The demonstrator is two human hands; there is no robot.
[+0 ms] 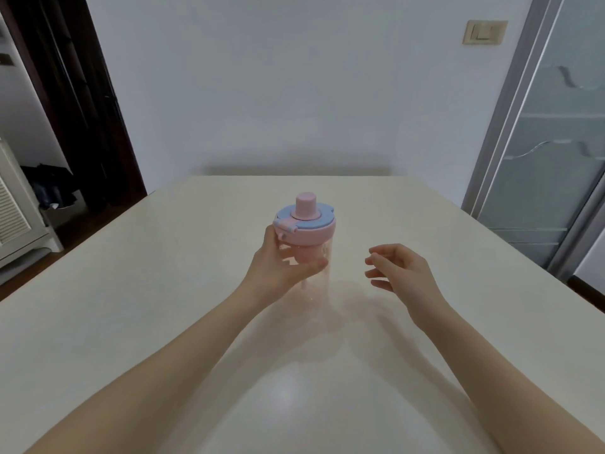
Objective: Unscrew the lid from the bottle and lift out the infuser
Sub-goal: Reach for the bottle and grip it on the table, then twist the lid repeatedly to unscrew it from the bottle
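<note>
A clear plastic bottle (322, 290) stands upright on the cream table (163, 290) at the middle of the view. On top sits its pink and blue lid (306, 224) with a pink spout cap. A pink infuser (306, 253) shows faintly through the clear wall just under the lid. My left hand (281, 267) is wrapped around the bottle's upper part, thumb across the front. My right hand (399, 267) hovers a short way to the right of the bottle, fingers spread and curled, holding nothing and not touching it.
The table runs back to a white wall (294, 93). A dark doorway (82, 109) and a white louvred cabinet (16, 208) are at the left. A frosted glass sliding door (550, 142) is at the right.
</note>
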